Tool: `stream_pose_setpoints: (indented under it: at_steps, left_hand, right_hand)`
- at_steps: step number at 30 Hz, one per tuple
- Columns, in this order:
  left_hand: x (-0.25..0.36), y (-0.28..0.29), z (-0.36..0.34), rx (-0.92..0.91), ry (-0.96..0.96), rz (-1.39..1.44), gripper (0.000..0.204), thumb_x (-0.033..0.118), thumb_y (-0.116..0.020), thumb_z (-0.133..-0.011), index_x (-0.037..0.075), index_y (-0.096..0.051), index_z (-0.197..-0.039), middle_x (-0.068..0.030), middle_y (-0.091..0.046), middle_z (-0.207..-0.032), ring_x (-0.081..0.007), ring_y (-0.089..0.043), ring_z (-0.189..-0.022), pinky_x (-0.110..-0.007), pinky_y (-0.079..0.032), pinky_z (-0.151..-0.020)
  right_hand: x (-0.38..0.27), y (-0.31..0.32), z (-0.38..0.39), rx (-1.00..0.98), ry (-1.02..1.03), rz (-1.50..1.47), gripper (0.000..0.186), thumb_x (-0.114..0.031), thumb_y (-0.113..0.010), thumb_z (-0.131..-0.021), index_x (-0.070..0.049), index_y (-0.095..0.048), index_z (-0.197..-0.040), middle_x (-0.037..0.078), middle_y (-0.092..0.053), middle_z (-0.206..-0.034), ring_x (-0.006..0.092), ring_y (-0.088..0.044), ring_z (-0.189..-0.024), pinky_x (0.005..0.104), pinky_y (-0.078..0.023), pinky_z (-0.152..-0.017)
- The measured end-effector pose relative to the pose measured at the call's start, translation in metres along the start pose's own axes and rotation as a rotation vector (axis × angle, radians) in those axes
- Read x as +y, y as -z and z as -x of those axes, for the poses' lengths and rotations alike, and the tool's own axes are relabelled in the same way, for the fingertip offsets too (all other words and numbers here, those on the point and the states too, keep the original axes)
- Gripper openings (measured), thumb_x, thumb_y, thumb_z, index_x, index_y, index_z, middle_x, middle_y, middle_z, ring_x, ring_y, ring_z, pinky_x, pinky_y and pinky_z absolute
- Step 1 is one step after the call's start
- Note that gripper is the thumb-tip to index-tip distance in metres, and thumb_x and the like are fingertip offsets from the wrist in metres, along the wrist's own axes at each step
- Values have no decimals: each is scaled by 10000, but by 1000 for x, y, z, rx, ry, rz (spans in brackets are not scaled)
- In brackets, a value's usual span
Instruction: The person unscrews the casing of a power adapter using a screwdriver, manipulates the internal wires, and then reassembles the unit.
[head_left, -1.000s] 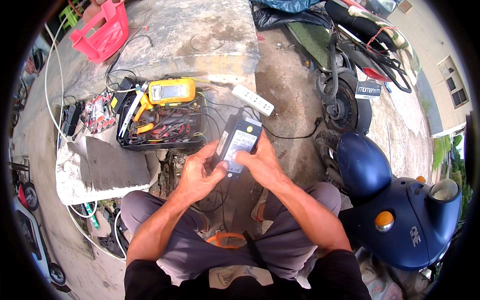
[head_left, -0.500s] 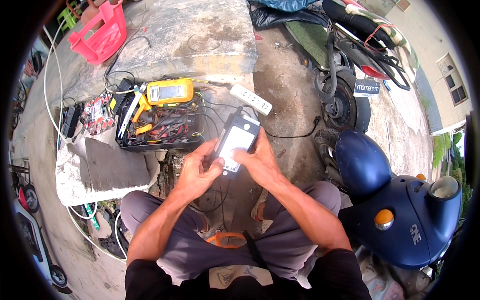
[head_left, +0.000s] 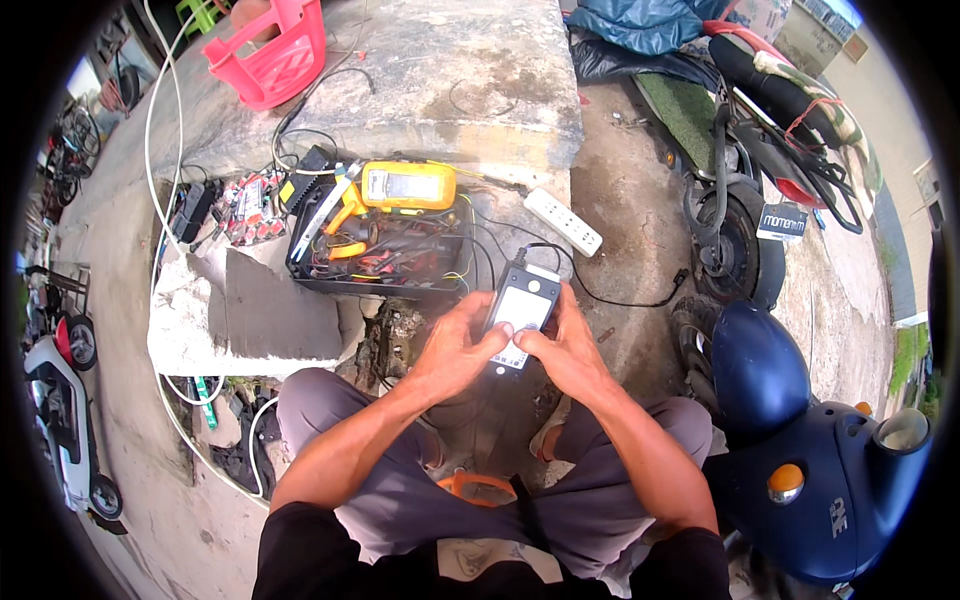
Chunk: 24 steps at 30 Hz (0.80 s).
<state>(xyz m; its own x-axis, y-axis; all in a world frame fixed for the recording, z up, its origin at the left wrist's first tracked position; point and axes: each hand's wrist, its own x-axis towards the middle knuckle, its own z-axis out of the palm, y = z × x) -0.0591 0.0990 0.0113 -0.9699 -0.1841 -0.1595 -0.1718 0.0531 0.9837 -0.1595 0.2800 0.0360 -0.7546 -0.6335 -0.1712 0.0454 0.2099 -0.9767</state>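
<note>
Black box-shaped device (head_left: 522,312) with a pale label and a black cable at its far end — held above the person's knees, clasped from the left by the left hand (head_left: 455,352) and from the right by the right hand (head_left: 566,350), both closed on it. Farther left on the concrete surface (head_left: 250,310) — black tool tray (head_left: 375,255) with yellow multimeter (head_left: 408,185); to the right, white power strip (head_left: 563,221) and blue scooter (head_left: 810,450).

left hand (head_left: 452,350) + right hand (head_left: 563,350): gripping black charger box (head_left: 521,312) | behind: tool tray (head_left: 380,255), yellow multimeter (head_left: 408,185), white power strip (head_left: 564,221)
</note>
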Motion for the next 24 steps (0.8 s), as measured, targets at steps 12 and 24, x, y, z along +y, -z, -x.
stream_pose_setpoints:
  at_steps: [12, 24]
  left_hand:
    - [15, 9, 13, 36, 227, -206, 471, 326, -640, -998, -53, -671, -1277, -183, -753, -1047, -249, -713, -973, -412, -554, -899]
    - [0, -4, 31, -203, 258, -525, 706, 523, -663, -903, -7, -652, -1370, -256, -782, -1127, -438, -747, -1109, -520, -560, -996]
  right_hand:
    - [-45, 23, 7, 145, 34, 765, 566, -518, -717, -1040, 30, -754, -906, 208, -728, -758, 398, -715, -709, 499, -549, -720]
    - [-22, -12, -16, 203, 396, 729, 190, -221, -805, -989, -43, -773, -931, 136, -747, -816, 333, -714, -691, 436, -548, -645]
